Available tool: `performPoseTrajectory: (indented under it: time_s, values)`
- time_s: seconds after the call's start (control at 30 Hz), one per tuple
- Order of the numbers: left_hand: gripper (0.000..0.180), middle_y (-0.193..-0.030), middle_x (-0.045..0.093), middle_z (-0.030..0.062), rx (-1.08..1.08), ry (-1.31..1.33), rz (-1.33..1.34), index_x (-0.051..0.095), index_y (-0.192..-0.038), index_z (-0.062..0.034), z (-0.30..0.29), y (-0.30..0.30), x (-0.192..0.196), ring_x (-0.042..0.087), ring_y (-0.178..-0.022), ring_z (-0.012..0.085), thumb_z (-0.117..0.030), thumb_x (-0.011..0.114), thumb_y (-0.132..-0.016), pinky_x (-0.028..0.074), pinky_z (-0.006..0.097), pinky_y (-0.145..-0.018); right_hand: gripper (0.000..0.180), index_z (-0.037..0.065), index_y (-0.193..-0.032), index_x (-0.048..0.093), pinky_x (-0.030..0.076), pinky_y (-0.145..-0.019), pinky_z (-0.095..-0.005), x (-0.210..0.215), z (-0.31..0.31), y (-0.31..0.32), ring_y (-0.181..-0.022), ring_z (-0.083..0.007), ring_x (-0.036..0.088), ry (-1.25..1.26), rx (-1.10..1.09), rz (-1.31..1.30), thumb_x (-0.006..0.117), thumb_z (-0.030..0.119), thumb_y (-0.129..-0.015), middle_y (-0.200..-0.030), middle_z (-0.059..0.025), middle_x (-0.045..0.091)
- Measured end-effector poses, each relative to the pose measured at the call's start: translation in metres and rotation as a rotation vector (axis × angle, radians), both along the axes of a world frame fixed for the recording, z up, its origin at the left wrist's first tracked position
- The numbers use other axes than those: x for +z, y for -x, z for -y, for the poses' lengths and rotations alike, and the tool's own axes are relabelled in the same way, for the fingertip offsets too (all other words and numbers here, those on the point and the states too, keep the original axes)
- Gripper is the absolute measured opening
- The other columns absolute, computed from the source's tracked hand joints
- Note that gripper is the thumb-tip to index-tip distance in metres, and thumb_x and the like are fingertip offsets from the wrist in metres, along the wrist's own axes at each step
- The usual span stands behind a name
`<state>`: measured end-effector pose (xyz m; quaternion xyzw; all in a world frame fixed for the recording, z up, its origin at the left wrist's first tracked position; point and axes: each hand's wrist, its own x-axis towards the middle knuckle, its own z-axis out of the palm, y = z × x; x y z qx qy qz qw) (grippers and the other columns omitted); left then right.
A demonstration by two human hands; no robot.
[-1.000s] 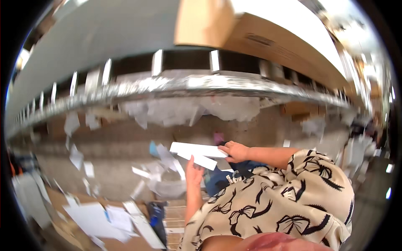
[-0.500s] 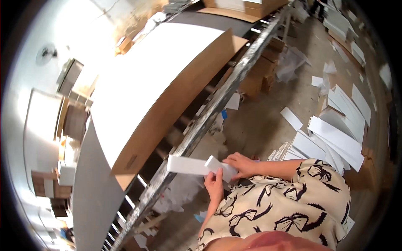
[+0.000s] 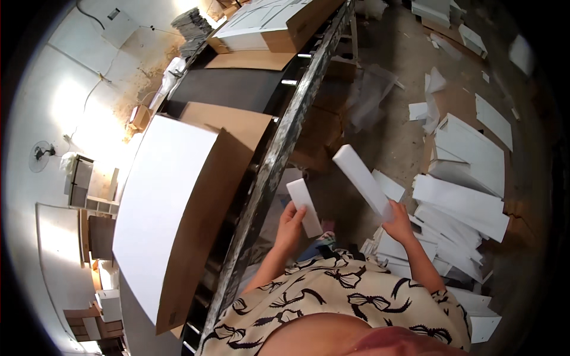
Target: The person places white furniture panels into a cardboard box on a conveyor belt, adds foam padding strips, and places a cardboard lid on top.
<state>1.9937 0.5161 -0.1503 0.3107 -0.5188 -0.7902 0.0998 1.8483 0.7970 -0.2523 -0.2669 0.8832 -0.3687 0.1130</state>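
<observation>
My left hand [image 3: 290, 225] grips a short white foam block [image 3: 304, 206] by its lower end, close to the metal edge of the conveyor [image 3: 270, 169]. My right hand [image 3: 398, 222] holds a longer white foam strip [image 3: 361, 178] by one end, so that it slants up and to the left above the floor. The two pieces are apart, with a gap between them. Both forearms come out from a cream top with a black bow pattern [image 3: 344, 296].
A large white sheet on brown cardboard [image 3: 172, 207] lies on the conveyor at my left, more flat boxes [image 3: 267, 26] farther along. Several white foam boards [image 3: 463, 202] are heaped on the floor at my right, scraps scattered beyond.
The view has swung round to the conveyor and floor. The white piece held together in both hands is now two separate pieces, one in each hand, drawn apart.
</observation>
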Motion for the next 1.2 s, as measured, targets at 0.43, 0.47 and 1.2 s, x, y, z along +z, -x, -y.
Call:
performPoseTrajectory:
  time_s: [0.43, 0.47, 1.2]
  values:
    - [0.031, -0.08, 0.06, 0.0001, -0.04, 0.277, -0.191, 0.056, -0.112, -0.0023, 0.114, 0.348, 0.057, 0.052, -0.072, 0.0049, -0.011, 0.064, -0.083, 0.041, 0.019, -0.063, 0.07, 0.001, -0.127, 0.039, 0.033, -0.097, -0.0436, -0.001, 0.002, 0.282, -0.111, -0.0385, 0.039, -0.204, -0.278, -0.115, 0.067, 0.011, -0.064, -0.121, -0.0214, 0.043]
    - [0.031, -0.079, 0.06, 0.0, -0.035, 0.284, -0.224, 0.056, -0.112, -0.0029, 0.118, 0.375, 0.062, 0.052, -0.072, 0.0047, -0.011, 0.064, -0.083, 0.04, 0.019, -0.063, 0.07, 0.001, -0.127, 0.039, 0.033, -0.097, -0.0436, 0.004, -0.002, 0.299, -0.111, -0.0385, 0.039, -0.219, -0.278, -0.118, 0.067, 0.011, -0.064, -0.121, -0.0214, 0.043]
    - [0.033, -0.092, 0.063, 0.0051, 0.534, 0.549, -0.198, 0.057, -0.115, -0.0026, 0.204, 0.684, 0.141, 0.058, -0.081, 0.0094, -0.014, 0.063, -0.085, 0.046, 0.023, -0.071, 0.061, 0.012, -0.127, 0.046, 0.037, -0.095, -0.0371, 0.172, 0.147, 0.936, -0.112, -0.0317, 0.046, -0.017, 0.222, -0.465, 0.056, -0.002, -0.068, -0.119, -0.015, 0.049]
